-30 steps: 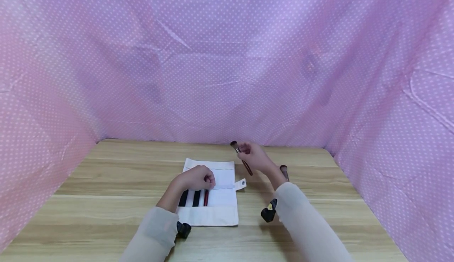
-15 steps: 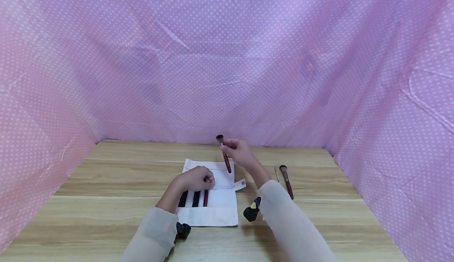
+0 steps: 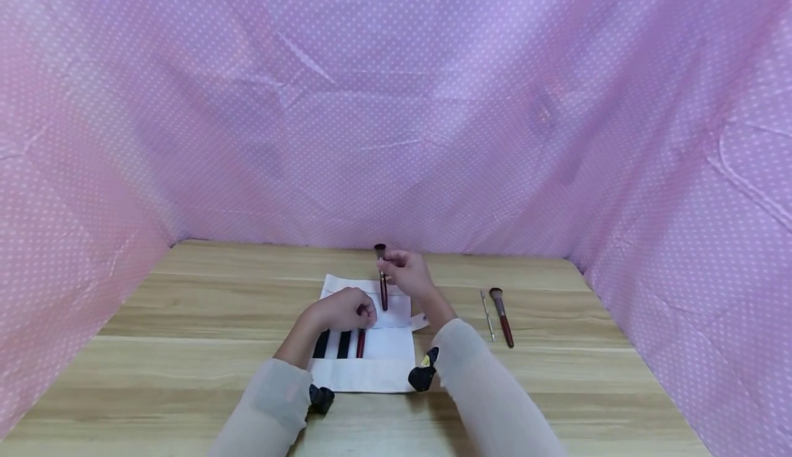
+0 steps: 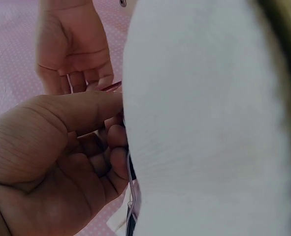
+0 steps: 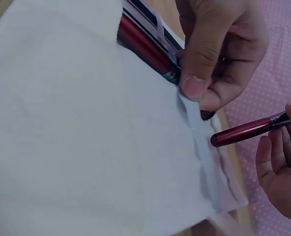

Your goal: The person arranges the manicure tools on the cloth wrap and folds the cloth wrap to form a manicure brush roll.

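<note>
A white fabric brush roll [image 3: 386, 374] lies unfolded on the table. My left hand [image 3: 346, 310] rests over its middle; in the right wrist view the thumb and forefinger pinch a pale strip [image 5: 197, 132] along the roll. Beside those fingers a red-handled brush [image 5: 143, 46] sits in the roll, its bristle end partly covered. My right hand [image 3: 410, 274] holds a makeup brush [image 3: 383, 293] near the ferrule, bristles up. The red handle points down, overlapping the roll's upper part in the head view. In the left wrist view, white cloth hides much of the work.
Another makeup brush [image 3: 504, 323] and a slim metal tool [image 3: 487, 316] lie on the wooden table [image 3: 575, 374] to the right. A snap tab [image 3: 420, 321] sticks out from the roll's right side. Pink dotted cloth [image 3: 396, 134] surrounds the table.
My right hand has carried the makeup brush leftward to above the roll, and the brush has turned more upright. The left hand keeps its place.
</note>
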{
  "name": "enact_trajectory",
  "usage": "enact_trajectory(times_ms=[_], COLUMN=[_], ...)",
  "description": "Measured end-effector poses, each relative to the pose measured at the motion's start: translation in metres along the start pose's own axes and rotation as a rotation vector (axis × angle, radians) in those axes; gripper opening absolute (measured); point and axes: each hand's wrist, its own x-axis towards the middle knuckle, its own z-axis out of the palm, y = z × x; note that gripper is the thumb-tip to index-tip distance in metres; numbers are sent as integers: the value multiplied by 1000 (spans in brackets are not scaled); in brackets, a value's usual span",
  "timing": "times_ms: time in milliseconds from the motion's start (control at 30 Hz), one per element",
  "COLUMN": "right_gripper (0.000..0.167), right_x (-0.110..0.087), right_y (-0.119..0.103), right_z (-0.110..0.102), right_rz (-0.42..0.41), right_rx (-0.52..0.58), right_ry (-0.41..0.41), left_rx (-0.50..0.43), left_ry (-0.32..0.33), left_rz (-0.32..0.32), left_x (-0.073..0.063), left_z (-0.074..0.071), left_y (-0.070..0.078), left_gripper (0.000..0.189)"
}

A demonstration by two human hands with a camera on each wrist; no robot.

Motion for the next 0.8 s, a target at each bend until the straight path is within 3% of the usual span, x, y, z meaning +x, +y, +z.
enact_trajectory(times_ms=[267,567,800], right_gripper=[23,7,9], right_x=[-2,-2,-4], right_y=[9,18,21], right_z=[5,-1,-7], right_rz=[122,176,197], right_rx=[118,30,4], right_ry=[9,-58,-124], left_rx=[-11,10,-9], left_ry=[7,13,16], left_rz=[3,5,-11], left_x=[2,1,0], left_z=[0,0,0], left_y=[-1,-2,-2], left_gripper=[18,19,19])
